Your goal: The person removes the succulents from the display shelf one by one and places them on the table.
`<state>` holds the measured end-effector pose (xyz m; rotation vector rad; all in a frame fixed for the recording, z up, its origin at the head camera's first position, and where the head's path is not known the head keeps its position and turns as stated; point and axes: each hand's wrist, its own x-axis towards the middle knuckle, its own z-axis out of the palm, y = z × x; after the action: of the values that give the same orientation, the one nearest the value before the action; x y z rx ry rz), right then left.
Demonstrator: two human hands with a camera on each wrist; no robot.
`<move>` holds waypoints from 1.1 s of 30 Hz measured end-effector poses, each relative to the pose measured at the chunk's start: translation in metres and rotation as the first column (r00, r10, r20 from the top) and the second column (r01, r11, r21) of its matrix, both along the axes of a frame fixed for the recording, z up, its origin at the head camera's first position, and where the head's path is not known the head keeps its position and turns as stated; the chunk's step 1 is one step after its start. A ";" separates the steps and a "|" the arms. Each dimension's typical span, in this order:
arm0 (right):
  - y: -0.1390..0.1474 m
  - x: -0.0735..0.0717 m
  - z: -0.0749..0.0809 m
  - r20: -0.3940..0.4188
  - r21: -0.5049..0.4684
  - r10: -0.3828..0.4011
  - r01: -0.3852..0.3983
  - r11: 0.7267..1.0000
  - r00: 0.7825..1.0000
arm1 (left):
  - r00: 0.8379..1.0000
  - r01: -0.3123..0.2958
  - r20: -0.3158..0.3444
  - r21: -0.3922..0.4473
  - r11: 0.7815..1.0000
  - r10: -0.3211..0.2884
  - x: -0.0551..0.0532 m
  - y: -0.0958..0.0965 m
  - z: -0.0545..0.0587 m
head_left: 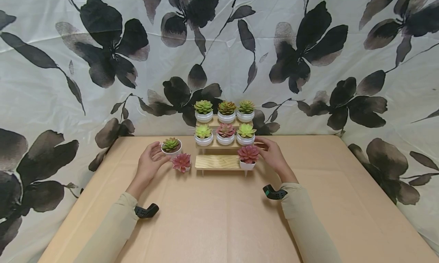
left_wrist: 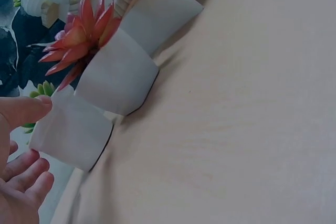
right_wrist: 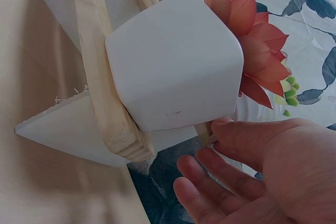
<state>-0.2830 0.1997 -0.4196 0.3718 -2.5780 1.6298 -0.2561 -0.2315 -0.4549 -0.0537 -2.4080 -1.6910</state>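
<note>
On the table, left of a small wooden tiered stand (head_left: 217, 162), my left hand (head_left: 149, 162) is beside a white pot with a green succulent (head_left: 170, 145). Its thumb overlaps the pot in the left wrist view, and the relaxed fingers lie near the pot's side; contact is hard to tell. Just in front of that pot is a white pot with a pink succulent (head_left: 181, 162). Another pink succulent in a white pot (head_left: 247, 156) stands at the right end of the lowest tier. My right hand (head_left: 273, 156) is next to it, thumb by the pot's edge, fingers loosely bent and apart.
The middle tier bears two light green succulents (head_left: 204, 132) and a pink one (head_left: 225, 133) between them. Several green succulents (head_left: 227, 109) in white pots line the top tier. Behind the table (head_left: 219, 217) hangs a floral cloth (head_left: 240, 57).
</note>
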 end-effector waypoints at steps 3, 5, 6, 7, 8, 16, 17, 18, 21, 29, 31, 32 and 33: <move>-0.001 0.000 0.001 0.012 0.001 -0.001 0.001 1.000 1.000 | 1.000 -0.010 -0.024 0.001 1.000 0.010 0.002 0.000 0.002; -0.001 0.002 0.003 0.023 -0.003 -0.001 0.001 1.000 1.000 | 0.999 -0.017 -0.035 -0.004 1.000 0.017 0.003 0.000 0.004; -0.002 0.004 0.005 0.027 -0.005 0.002 -0.001 1.000 1.000 | 0.999 -0.019 -0.039 -0.003 1.000 0.019 0.004 0.000 0.005; -0.003 0.007 0.009 0.025 0.002 0.004 -0.004 1.000 1.000 | 0.999 -0.021 -0.043 -0.003 1.000 0.021 0.004 0.000 0.007; -0.004 0.010 0.013 0.025 0.004 0.005 -0.005 1.000 1.000 | 0.999 -0.022 -0.043 -0.002 1.000 0.022 0.005 0.001 0.009; -0.011 0.024 0.030 0.041 0.018 0.000 0.000 1.000 0.999 | 0.998 -0.027 -0.059 -0.034 0.999 0.025 0.022 0.017 0.038; -0.011 0.024 0.029 0.040 0.019 0.001 -0.001 1.000 0.999 | 0.998 -0.022 -0.059 -0.032 0.999 0.020 0.025 0.019 0.042; -0.010 0.021 0.026 0.041 0.015 0.002 -0.003 1.000 0.999 | 0.998 -0.018 -0.058 -0.032 0.999 0.016 0.028 0.022 0.047; -0.005 0.011 0.014 0.035 0.004 0.006 -0.006 1.000 0.999 | 0.998 -0.010 -0.066 -0.044 0.999 0.007 0.037 0.028 0.057; 0.001 0.000 -0.001 -0.011 0.000 0.013 -0.013 1.000 1.000 | 0.994 0.038 -0.098 -0.050 0.998 -0.043 0.045 0.034 0.064; 0.001 0.001 0.000 -0.017 0.004 0.015 -0.015 1.000 1.000 | 0.994 0.046 -0.101 -0.041 0.998 -0.050 0.041 0.033 0.058; 0.001 0.001 0.000 -0.018 0.005 0.016 -0.016 1.000 1.000 | 0.993 0.050 -0.106 -0.037 0.998 -0.054 0.040 0.033 0.055; 0.001 0.001 0.001 -0.015 0.006 0.014 -0.013 1.000 1.000 | 0.992 0.054 -0.110 -0.036 0.998 -0.058 0.037 0.032 0.051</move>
<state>-0.2820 0.2007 -0.4191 0.4015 -2.5750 1.6179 -0.2187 -0.1995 -0.4039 -0.2162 -2.3738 -1.6253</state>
